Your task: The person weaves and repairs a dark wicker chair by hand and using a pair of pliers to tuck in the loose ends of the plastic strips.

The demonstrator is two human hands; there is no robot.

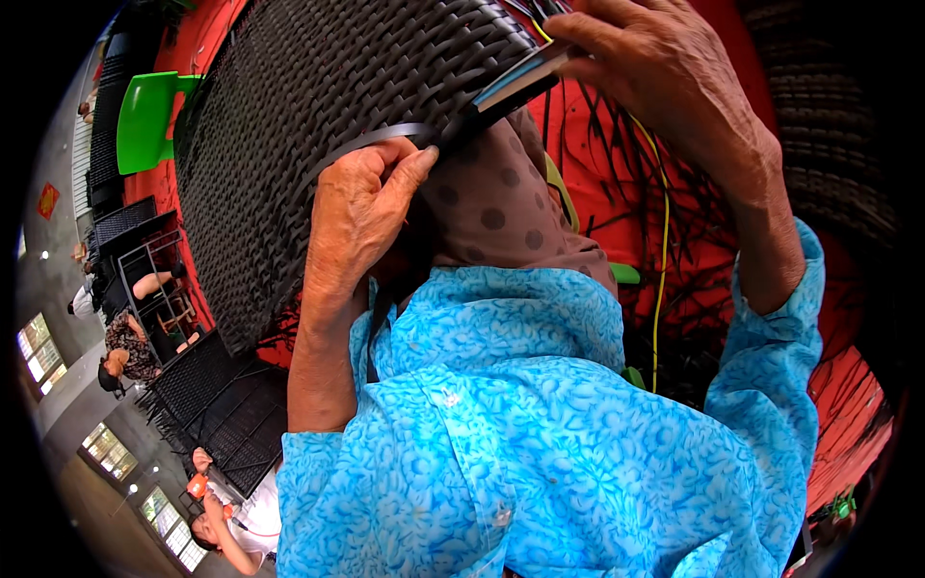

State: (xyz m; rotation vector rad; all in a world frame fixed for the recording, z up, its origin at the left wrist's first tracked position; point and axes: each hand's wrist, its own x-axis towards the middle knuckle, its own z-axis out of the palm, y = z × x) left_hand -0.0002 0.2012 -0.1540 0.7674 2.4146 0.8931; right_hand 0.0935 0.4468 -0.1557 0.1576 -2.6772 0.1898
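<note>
A large black woven wicker panel (337,67) leans across my knees, its weave made of flat strips. My left hand (356,207) is closed at its lower edge, pinching a flat black plastic strip (385,131) between thumb and forefinger; the strip curves back over the weave. My right hand (665,91) is at the panel's right end, its fingers bent together against the shiny frame edge (520,79). Whatever lies between those fingers is hidden.
Loose black strips (617,144) and a yellow cord (665,231) lie on the red floor (597,207) to the right. A green plastic chair (145,123) stands beyond the panel. At left, people sit among other black woven pieces (226,414), one holding an orange tool (198,485).
</note>
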